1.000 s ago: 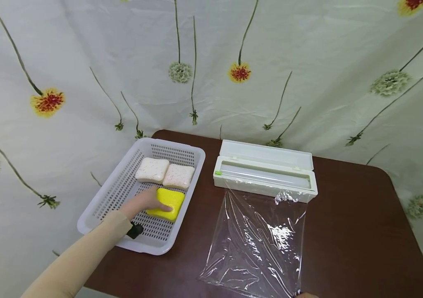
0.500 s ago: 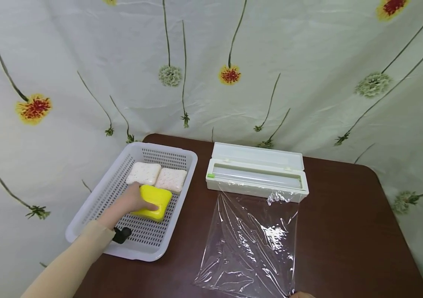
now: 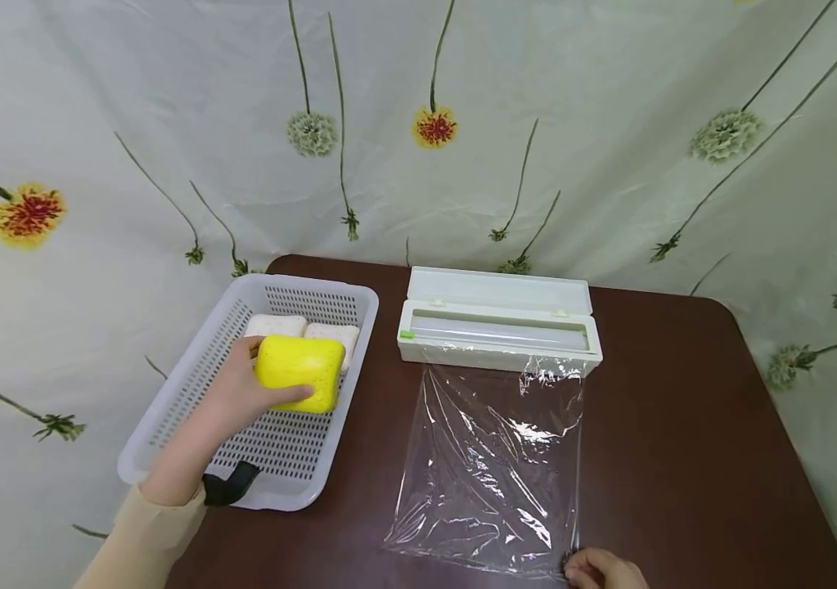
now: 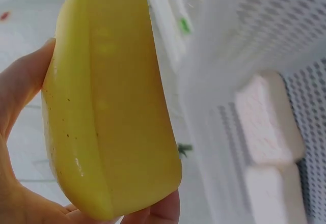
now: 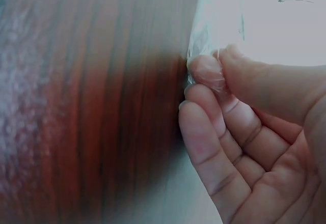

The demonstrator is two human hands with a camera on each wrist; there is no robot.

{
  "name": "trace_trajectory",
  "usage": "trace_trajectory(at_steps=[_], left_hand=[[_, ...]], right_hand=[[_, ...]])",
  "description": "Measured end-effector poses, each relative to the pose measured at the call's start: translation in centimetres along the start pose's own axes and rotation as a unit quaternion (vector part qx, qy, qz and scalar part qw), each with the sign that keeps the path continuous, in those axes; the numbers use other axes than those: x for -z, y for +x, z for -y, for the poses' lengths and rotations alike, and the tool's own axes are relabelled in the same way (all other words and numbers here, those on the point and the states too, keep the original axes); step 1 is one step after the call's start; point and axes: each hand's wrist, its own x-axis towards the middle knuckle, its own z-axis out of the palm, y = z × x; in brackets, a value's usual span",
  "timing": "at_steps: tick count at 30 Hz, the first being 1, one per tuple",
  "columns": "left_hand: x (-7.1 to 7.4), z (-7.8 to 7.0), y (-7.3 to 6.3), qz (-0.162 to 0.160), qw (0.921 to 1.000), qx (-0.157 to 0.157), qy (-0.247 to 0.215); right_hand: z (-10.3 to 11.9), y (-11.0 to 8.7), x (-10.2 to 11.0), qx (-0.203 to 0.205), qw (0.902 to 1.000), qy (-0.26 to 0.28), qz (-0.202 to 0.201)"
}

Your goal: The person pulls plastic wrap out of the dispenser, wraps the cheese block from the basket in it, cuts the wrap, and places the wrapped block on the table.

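Note:
My left hand (image 3: 241, 389) grips a yellow sponge (image 3: 302, 370) between thumb and fingers, raised above the white perforated basket (image 3: 140, 442). The left wrist view shows the yellow sponge (image 4: 117, 102) large and close, tilted in the hand. Two pale speckled sponges (image 3: 275, 325) lie side by side inside the basket, partly hidden behind the yellow one. At the table's front edge my right hand (image 3: 605, 568) pinches a corner of clear plastic wrap (image 3: 492, 474). In the right wrist view, thumb and forefinger hold the bunched wrap (image 5: 201, 35).
The wrap is drawn from a white dispenser box (image 3: 499, 353) with its lid (image 3: 499, 290) raised, at the back of the brown table (image 3: 683, 425). A green tab (image 3: 407, 334) sits at the box's left end. A flower-print curtain (image 3: 595, 106) hangs behind.
The left hand has lifted the yellow sponge up off the basket's floor. The right hand keeps hold of the wrap and shows more fully. The head view has shifted.

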Motion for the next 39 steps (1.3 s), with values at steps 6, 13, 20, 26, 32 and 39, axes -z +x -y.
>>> trace_trajectory(at_steps=[6, 13, 20, 26, 32, 39], left_hand=[[-2.4, -2.9, -2.0, 0.018, 0.9993, -0.014, -0.029], [-7.2, -5.0, -3.2, 0.054, 0.9952, -0.021, -0.079], [-12.5, -5.5, -3.1, 0.077, 0.9904, -0.027, -0.111], [-16.8, -5.8, -2.3, 0.109, 0.9843, -0.027, -0.136], [-21.2, -6.0, -1.6, 0.103, 0.9851, -0.034, -0.134], [-25.0, -6.2, -1.3, 0.052, 0.9941, -0.021, -0.093]], right_hand=[[0.1, 0.5, 0.2, 0.015, 0.9998, -0.011, -0.009], [0.8, 1.0, 0.5, -0.019, 0.9997, -0.008, 0.009], [0.2, 1.3, 0.0, 0.029, 0.9987, -0.016, -0.039], [-0.2, 1.4, -0.1, 0.063, 0.9967, -0.013, -0.049], [-0.2, 1.5, -0.1, 0.051, 0.9972, -0.016, -0.053], [-0.1, 1.5, -0.3, 0.057, 0.9969, -0.008, -0.053]])
